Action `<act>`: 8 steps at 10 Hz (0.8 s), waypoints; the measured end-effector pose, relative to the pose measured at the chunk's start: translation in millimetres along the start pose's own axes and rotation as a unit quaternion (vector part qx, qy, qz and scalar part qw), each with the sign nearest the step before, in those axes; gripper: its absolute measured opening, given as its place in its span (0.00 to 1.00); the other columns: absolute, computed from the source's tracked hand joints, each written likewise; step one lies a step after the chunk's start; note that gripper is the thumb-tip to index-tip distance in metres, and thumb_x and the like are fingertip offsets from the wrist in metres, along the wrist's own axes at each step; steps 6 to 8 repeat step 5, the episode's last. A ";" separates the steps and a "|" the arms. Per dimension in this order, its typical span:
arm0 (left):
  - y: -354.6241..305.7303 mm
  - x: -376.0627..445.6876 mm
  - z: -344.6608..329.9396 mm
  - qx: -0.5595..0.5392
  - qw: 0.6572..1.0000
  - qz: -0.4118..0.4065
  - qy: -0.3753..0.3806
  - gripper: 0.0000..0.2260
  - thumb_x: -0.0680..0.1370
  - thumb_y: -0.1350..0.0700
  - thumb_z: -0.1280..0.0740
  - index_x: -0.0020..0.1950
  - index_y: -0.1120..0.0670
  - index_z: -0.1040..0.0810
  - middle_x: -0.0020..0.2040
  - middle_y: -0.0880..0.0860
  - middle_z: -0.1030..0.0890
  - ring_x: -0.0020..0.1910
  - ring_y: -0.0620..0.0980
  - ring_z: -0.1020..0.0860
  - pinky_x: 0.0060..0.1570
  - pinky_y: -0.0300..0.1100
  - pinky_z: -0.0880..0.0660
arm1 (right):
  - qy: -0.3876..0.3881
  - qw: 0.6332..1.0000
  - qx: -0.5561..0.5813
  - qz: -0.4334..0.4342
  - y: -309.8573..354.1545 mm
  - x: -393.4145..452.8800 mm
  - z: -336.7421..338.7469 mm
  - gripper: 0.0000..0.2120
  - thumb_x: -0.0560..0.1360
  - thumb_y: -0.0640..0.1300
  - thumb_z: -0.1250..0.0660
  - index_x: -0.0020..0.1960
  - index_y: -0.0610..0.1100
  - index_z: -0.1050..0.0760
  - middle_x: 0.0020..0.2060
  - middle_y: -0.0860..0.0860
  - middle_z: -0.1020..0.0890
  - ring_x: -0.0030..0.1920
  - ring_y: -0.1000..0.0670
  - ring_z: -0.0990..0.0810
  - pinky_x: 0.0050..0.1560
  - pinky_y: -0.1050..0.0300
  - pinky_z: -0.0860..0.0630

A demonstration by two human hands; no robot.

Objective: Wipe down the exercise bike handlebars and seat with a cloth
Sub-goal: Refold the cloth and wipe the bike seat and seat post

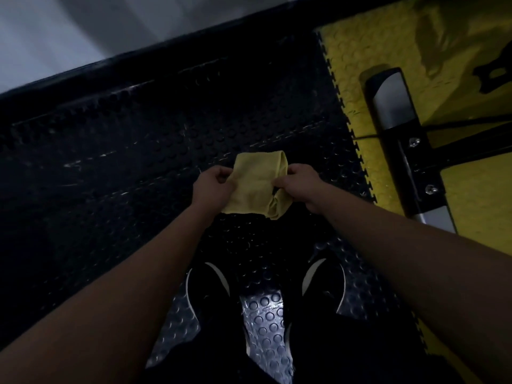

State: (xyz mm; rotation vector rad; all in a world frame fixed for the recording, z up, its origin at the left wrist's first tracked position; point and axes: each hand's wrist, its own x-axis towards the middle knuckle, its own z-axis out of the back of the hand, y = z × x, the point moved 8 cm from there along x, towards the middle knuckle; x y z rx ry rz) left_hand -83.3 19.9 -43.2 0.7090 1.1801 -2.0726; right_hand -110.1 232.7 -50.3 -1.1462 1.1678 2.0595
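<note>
A folded yellow cloth (pixel 256 181) hangs in the air in front of me, above the dark floor. My left hand (pixel 213 187) pinches its left edge and my right hand (pixel 300 184) grips its right edge, both with curled fingers. At the right, a black and silver base bar of the exercise bike (pixel 399 134) lies on the floor, an arm's length from my right hand. The handlebars and seat are out of view.
Black studded rubber floor tiles (pixel 138 176) cover the left and middle, and yellow studded tiles (pixel 360 65) lie at the right under the bike. My two dark shoes (pixel 207 289) stand at the bottom. A pale wall (pixel 69 31) runs along the top left.
</note>
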 end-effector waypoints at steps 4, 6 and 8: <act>17.0 33.1 -0.2 0.096 0.994 0.049 0.011 0.20 0.78 0.61 0.35 0.71 0.55 0.27 0.58 0.58 0.20 0.53 0.57 0.20 0.46 0.43 0.25 | 0.046 0.998 0.048 0.025 7.9 22.7 -16.7 0.23 0.75 0.50 0.27 0.69 0.53 0.28 0.55 0.52 0.19 0.54 0.50 0.19 0.60 0.50 0.21; 7.1 14.8 3.5 0.110 0.993 0.048 0.006 0.20 0.78 0.62 0.36 0.71 0.55 0.25 0.56 0.57 0.20 0.41 0.50 0.23 0.36 0.40 0.29 | 0.039 0.998 0.044 0.033 17.5 8.8 -7.3 0.25 0.76 0.46 0.29 0.72 0.50 0.28 0.60 0.49 0.20 0.58 0.48 0.20 0.62 0.50 0.22; 7.1 14.8 3.5 0.110 0.993 0.048 0.006 0.20 0.78 0.62 0.36 0.71 0.55 0.25 0.56 0.57 0.20 0.41 0.50 0.23 0.36 0.40 0.29 | 0.039 0.998 0.044 0.033 17.5 8.8 -7.3 0.25 0.76 0.46 0.29 0.72 0.50 0.28 0.60 0.49 0.20 0.58 0.48 0.20 0.62 0.50 0.22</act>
